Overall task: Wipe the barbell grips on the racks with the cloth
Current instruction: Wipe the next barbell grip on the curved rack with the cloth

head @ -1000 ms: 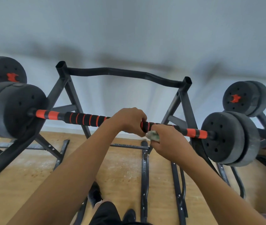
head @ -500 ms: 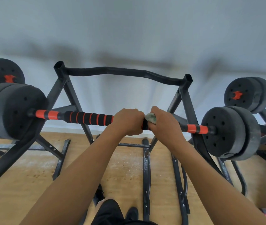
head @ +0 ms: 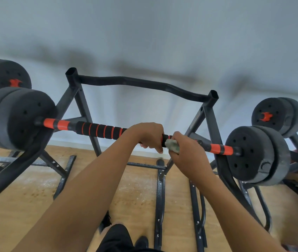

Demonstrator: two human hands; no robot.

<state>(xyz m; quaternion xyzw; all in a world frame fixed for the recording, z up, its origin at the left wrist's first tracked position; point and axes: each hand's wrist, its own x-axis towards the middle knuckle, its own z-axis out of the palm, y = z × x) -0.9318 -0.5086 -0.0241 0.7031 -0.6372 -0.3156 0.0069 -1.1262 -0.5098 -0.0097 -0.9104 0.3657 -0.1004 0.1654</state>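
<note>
A barbell with a black foam grip ringed in orange (head: 99,129) lies across a black rack (head: 211,113), with dark weight plates at each end. My left hand (head: 147,135) grips the bar near its middle, fingers curled round it. Just to its right, my right hand (head: 186,153) holds a pale greenish cloth (head: 171,144) wrapped against the bar. The part of the grip under both hands is hidden.
Left plates (head: 17,119) and right plates (head: 257,153) hang at the bar's ends. More barbells sit at the far left (head: 9,79) and far right (head: 275,115). A curved black bar (head: 140,83) tops the rack. Rack feet cross the wooden floor (head: 26,206).
My right hand with the cloth has rolled round the bar, from below it to over it and back to the near side. The left hand kept its grip on the bar.
</note>
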